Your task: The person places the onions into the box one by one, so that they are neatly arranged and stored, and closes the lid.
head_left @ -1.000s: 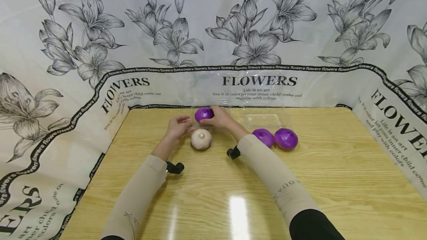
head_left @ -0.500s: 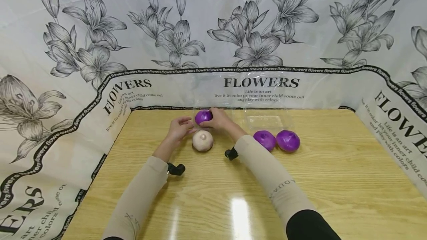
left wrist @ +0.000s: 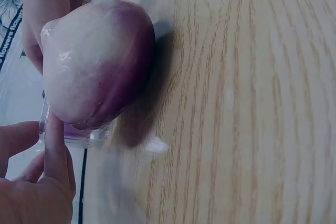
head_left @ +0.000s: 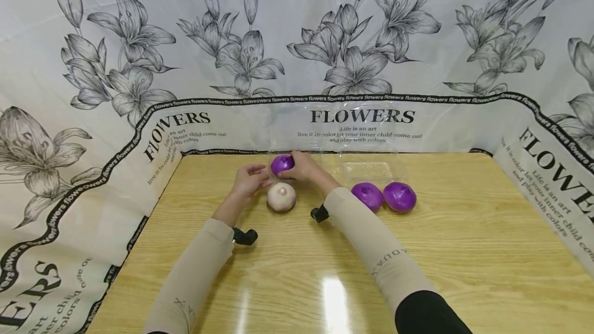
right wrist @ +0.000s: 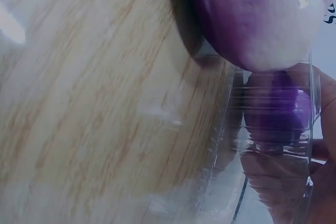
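My right hand [head_left: 306,165] grips a glossy purple onion [head_left: 281,165] at the left clear plastic container [head_left: 274,177]. Through the container's ribbed wall, this onion [right wrist: 278,108] also shows in the right wrist view. At the container's left side, my left hand [head_left: 249,179] pinches the rim; its fingers [left wrist: 55,148] lie against the clear edge in the left wrist view. In front of the container sits a white-and-purple bulb like garlic [head_left: 281,197], touched by neither hand. It hides part of the container in both wrist views.
Right of my right forearm lie two more purple onions, one [head_left: 367,196] partly behind the sleeve and one [head_left: 400,197] beside it. Behind them stands a second clear container [head_left: 368,170] with its lid raised. A flower-printed cloth [head_left: 250,122] closes off the table's back and sides.
The whole view has shifted slightly. My right hand and the purple onion stay at the left container, and my left hand keeps its place at the rim.
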A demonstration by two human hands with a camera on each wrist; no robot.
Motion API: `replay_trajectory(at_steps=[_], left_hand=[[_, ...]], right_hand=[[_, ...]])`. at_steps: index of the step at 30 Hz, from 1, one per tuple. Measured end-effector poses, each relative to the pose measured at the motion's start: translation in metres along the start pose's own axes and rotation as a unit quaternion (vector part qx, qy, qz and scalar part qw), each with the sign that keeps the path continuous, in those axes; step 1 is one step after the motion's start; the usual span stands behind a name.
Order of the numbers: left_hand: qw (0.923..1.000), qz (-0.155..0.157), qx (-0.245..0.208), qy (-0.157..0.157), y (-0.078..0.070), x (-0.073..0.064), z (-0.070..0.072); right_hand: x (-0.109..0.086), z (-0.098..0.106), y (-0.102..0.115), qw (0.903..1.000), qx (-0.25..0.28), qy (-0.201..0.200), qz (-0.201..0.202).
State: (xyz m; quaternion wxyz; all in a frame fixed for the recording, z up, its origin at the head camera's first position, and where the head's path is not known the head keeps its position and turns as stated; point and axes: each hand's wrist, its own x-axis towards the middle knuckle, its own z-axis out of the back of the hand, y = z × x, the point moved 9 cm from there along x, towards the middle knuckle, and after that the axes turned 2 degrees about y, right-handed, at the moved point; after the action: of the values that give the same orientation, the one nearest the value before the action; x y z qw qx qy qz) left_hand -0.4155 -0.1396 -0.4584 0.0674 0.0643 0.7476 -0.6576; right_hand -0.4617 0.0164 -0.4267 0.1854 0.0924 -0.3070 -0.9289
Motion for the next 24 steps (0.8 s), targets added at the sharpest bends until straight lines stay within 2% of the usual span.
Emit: replay_trajectory(at_steps=[7, 14, 24], left_hand=[[1.0000, -0.002, 0.001, -0.004, 0.000, 0.000, 0.000], [1.0000, -0.006, -0.006, 0.000, 0.001, 0.001, -0.001], [1.0000, -0.001, 0.002, -0.006, -0.001, 0.001, 0.000]], right_hand=[[-0.006, 0.007, 0.003, 0.9994, 0.032, -0.007, 0.015], [-0.017, 0.018, 0.008, 0.9989, -0.006, -0.017, 0.043], [-0.045, 0.033, 0.017, 0.9979, -0.041, -0.013, 0.049]])
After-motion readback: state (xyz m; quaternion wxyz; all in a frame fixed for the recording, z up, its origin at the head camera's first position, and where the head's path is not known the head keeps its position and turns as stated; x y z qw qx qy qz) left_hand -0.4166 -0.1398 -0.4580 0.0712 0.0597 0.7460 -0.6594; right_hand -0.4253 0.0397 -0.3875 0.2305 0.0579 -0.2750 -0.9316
